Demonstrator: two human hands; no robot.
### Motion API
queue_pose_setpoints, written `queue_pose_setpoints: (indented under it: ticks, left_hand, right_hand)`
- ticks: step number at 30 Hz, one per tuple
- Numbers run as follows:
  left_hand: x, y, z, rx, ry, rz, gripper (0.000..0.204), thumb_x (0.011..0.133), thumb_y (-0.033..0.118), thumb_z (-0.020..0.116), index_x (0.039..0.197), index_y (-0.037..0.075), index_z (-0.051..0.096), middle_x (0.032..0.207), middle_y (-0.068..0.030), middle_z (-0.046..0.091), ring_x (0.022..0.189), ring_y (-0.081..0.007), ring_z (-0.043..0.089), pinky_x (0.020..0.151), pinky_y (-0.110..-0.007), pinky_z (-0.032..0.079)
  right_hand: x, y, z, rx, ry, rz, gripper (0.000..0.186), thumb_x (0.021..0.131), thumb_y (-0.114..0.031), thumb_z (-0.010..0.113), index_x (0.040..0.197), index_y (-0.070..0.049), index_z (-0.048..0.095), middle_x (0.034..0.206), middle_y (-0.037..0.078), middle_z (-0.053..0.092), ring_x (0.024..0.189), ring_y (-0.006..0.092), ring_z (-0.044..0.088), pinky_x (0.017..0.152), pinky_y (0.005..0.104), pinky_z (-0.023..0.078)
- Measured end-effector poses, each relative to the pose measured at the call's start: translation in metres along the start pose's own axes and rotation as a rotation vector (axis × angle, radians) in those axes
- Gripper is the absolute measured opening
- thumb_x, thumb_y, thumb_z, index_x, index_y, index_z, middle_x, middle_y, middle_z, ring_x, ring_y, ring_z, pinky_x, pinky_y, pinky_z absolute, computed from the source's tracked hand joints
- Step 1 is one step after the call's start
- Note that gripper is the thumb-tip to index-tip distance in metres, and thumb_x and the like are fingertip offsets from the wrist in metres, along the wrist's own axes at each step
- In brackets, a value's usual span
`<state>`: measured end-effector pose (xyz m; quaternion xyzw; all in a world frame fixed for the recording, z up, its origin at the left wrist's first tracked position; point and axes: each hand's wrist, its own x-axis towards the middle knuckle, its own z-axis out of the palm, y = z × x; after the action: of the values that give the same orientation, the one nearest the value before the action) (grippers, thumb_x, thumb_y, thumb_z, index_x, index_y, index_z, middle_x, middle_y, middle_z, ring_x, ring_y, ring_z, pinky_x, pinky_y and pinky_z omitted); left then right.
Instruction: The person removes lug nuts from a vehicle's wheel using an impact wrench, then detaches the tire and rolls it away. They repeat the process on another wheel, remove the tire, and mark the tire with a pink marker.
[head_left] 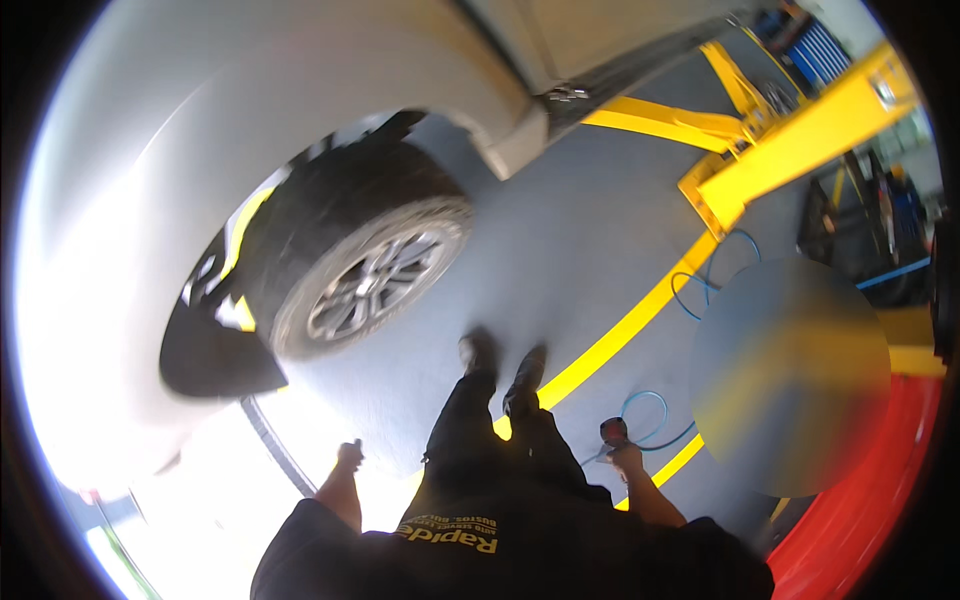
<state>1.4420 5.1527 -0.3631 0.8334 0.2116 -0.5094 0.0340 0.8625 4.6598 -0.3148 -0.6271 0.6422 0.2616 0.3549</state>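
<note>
My right hand (626, 460), low in front of my hip, grips a pistol-shaped air impact wrench (614, 432) with a dark red and black body. A thin blue air hose (660, 442) trails away from it in loops over the floor. On the other side, my left hand (348, 456) is held out with its fingers curled; whether anything is in them is too small to tell. Ahead and to the left is a wheel (376, 284) with a silver alloy rim and black tyre, under the arch of a light-coloured vehicle (200, 120). Both hands are apart from it.
A yellow lift post (800, 140) stands at the upper right, its arm (665, 122) reaching toward the vehicle's sill. Yellow lines (610, 345) cross the grey floor by my feet. Something red and glossy (870, 500) is at the lower right. A blurred round patch hides part of that side.
</note>
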Motion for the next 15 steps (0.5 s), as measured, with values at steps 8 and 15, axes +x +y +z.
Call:
queue_pose_setpoints:
  ticks: [8,15]
  left_hand:
    - [-0.141,-0.301,0.010,-1.088,-0.126,0.357,0.046,0.102,0.043,0.048,0.126,0.005,0.058,0.114,-0.0111,0.070,0.102,-0.0249,0.067,0.086,-0.037,0.051]
    - [-0.102,-0.824,-0.001,-0.822,-0.355,0.157,0.049,0.102,0.046,0.050,0.130,0.007,0.060,0.122,-0.0094,0.069,0.111,-0.0274,0.065,0.092,-0.044,0.050]
  right_hand:
    - [-0.095,0.060,0.079,-0.532,-0.303,-0.141,0.037,0.080,-0.032,0.065,0.104,-0.005,0.069,0.082,0.017,0.073,0.069,0.0330,0.071,0.061,0.0411,0.055]
    - [-0.433,-0.123,0.408,-0.592,-0.286,-0.602,0.037,0.079,-0.031,0.066,0.104,-0.005,0.069,0.082,0.017,0.072,0.070,0.0322,0.071,0.062,0.0409,0.055]
